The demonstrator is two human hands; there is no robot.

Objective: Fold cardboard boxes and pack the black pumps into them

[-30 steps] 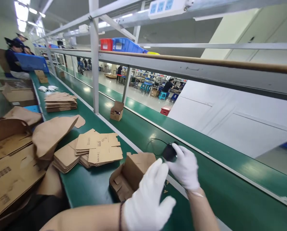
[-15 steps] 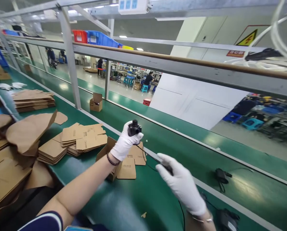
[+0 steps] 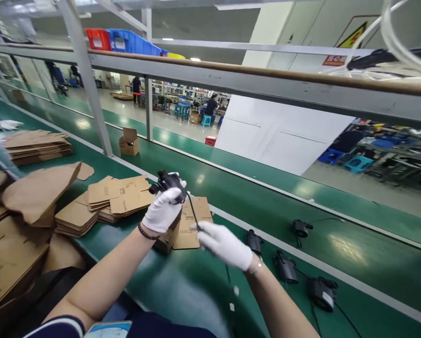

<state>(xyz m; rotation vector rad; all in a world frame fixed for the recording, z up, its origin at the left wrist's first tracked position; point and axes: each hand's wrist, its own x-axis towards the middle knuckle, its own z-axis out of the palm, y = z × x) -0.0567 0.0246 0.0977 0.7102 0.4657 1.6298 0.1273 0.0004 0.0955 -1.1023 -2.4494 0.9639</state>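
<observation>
My left hand, in a white glove, is closed around a small black pump-like device held above an open brown carton on the green belt. A thin black cable runs from the device down to my right hand, also gloved, whose fingers pinch the cable just right of the carton. Both hands hover over the near belt.
Several more black devices with cables lie on the belt to the right. Stacks of flat cardboard blanks sit left of the carton, with more cardboard further left. A small open carton stands on the far belt by a metal post.
The view has swung right, showing more devices on the belt. My left hand moved the device lower and leftward over the carton; my right hand rose and took the cable near the carton.
</observation>
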